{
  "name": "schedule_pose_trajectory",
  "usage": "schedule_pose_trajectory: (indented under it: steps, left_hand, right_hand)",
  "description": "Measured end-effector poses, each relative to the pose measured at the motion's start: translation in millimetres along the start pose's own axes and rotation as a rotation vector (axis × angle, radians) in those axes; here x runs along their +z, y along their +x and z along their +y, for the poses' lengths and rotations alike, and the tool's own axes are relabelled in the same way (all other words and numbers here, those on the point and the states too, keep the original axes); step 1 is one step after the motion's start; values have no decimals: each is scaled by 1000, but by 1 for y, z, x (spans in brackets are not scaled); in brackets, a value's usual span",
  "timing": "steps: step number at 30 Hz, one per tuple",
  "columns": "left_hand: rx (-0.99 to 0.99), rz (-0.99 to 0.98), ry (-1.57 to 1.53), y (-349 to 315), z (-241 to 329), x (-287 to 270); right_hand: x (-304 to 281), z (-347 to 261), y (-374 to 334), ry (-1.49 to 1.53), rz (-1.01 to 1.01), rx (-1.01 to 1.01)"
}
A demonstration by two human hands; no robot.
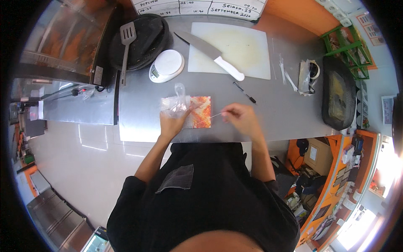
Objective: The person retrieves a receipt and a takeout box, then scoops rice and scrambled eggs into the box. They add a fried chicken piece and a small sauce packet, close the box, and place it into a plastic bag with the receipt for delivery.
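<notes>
My left hand (171, 125) grips a clear plastic bag (179, 98) near the table's front edge. The bag's gathered loop points away from me. Under and beside it lies a flat orange-and-red patterned packet (202, 110), partly covered by the bag and my fingers. Just to the right, my right hand (241, 119) is closed in a pinch on a thin white strip that looks like a cable tie (216, 114). Its free end reaches toward the packet. Several similar white cable ties (287, 77) lie loose farther right on the steel table (142, 113).
Beyond the bag stands a white kitchen scale (168, 63). Black pans (147, 31) with a slotted turner (126, 50) sit far left. A large knife (210, 52) rests across the white cutting board (252, 42). A black pen (244, 92), a tape roll (314, 69) and a black tray (350, 94) are rightward.
</notes>
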State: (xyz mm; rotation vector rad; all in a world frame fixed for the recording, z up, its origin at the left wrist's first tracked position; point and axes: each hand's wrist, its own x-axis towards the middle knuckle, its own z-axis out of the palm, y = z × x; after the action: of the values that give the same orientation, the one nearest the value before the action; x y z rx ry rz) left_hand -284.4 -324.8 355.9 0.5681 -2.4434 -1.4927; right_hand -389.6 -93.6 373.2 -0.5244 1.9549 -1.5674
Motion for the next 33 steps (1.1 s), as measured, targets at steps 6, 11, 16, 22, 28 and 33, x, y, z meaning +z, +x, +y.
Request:
schedule_pose_trajectory:
  steps: [6, 11, 16, 22, 28, 33]
  left_hand:
    - [-20, -108, -68, 4, 2, -16]
    - [219, -301, 81, 6, -14, -30]
    - [308, -321, 201, 1, -11, -36]
    - [475, -309, 407, 9, -9, -43]
    - [466, -549, 153, 41, -23, -49]
    - [253, -528, 81, 37, -15, -45]
  right_hand:
    - [76, 14, 16, 10, -68, 1]
    - [102, 16, 28, 52, 68, 136]
    - [112, 22, 40, 153, 134, -124]
    - [113, 4, 53, 58, 94, -25]
    - [108, -3, 41, -216, -3, -210]
    - [121, 10, 28, -306, 185, -378]
